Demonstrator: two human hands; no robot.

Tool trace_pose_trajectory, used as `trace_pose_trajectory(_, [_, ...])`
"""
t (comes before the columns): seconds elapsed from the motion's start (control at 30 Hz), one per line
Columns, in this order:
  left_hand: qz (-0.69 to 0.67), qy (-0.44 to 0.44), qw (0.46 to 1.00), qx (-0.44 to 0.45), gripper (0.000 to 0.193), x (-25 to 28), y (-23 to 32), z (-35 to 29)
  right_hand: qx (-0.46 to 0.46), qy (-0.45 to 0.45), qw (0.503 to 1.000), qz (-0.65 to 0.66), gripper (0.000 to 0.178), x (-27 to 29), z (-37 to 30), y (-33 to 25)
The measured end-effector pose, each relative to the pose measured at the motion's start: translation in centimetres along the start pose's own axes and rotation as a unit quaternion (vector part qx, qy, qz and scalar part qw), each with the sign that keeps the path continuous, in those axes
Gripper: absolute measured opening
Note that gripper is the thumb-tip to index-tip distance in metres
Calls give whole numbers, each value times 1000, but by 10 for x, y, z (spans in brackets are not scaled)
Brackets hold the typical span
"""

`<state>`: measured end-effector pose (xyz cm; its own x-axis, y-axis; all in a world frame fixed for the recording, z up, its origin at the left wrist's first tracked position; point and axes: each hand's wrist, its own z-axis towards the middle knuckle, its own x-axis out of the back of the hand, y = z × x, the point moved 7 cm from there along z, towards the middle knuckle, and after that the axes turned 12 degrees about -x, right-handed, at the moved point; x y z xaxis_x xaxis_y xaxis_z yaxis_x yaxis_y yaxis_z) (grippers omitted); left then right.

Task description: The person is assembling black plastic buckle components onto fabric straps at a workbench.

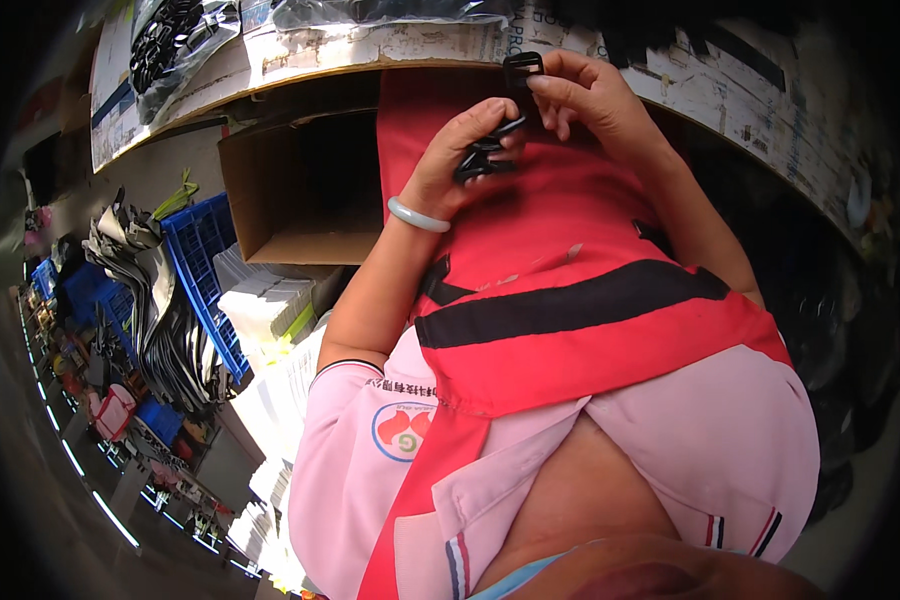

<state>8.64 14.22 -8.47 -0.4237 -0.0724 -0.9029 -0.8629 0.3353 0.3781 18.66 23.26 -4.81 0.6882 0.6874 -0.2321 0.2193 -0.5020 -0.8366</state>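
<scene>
Black buckle (511, 72) was by the table (370, 45) edge | right hand (598, 102) pinched its side with finger and thumb, perhaps keeping its hole clear | left hand (455, 155) curled its fingers round black bits (482, 160), maybe so none fell | red apron (570, 230) lay below

Exposure is uneven. Strong light falls on the worktop (370, 45) at upper left, and the stacked white sheets (275, 300) glare nearly to blank. The cardboard box (300, 248) is deeply shadowed inside, and the area under the worktop's right side is almost black. The red apron (560, 270) is evenly lit and legible. Glints show on the clear plastic bag (195, 60); the black pieces (482, 160) in the left hand (465, 150) lose detail (dark on dark). Fisheye distortion bows the worktop edge; corners are blackened. The far-left background is small and soft.
</scene>
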Motion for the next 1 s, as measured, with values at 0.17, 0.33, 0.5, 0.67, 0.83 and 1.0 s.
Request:
trace_pose_trajectory(0.17, [-113,43,993,-3,19,7,-13,-9,55,-25,998,-15,20,-26,-14,6])
trace_pose_trajectory(0.33, [-52,100,993,-21,19,12,-15,-12,91,-60,993,-42,19,-58,-25,13])
trace_pose_trajectory(0.5, [-65,223,973,-4,15,22,-30,-18,23,-76,996,-46,14,-69,-21,18])
trace_pose_trajectory(0.67, [-118,186,975,6,17,28,-42,-14,59,-32,998,-4,19,-54,-25,7])
trace_pose_trajectory(0.83, [-28,35,999,7,20,12,-22,-11,-165,-121,973,110,20,-44,-30,26])
trace_pose_trajectory(1.0, [205,32,978,1,45,4,-12,-20,-234,-157,942,184,22,-27,-33,69])
